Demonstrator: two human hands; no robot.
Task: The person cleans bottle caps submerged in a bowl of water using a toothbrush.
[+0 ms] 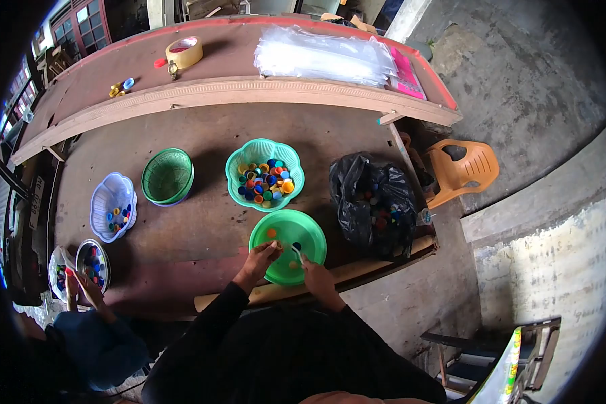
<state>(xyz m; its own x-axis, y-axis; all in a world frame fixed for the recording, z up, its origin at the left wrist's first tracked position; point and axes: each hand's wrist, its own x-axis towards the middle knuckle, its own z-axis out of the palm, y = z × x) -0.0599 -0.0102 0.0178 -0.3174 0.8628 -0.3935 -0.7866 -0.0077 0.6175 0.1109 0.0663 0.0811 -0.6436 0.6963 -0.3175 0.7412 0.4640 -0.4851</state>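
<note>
A slim tool (299,254) sits above the green basin (318,232), its long axis slanting from the person's right hand (321,277) up and to the left, its dark-and-pale end pointing away from the person, over the basin's middle. The right hand's fingers are closed around its near end. The left hand (264,260) is over the basin's left side, fingers narrow and bunched at the tips; whether they grip something small, I cannot tell.

In the basin lie an orange cap (271,233) and a pale cap (293,265). Just beyond stands a scalloped teal basket (233,159) of mixed-colour caps (268,182). To its right, an open black bag (349,214) holds more caps. Farther left on the surface (202,222) are a green basket (168,172) and a lilac basket (104,202) with a few caps inside.
</note>
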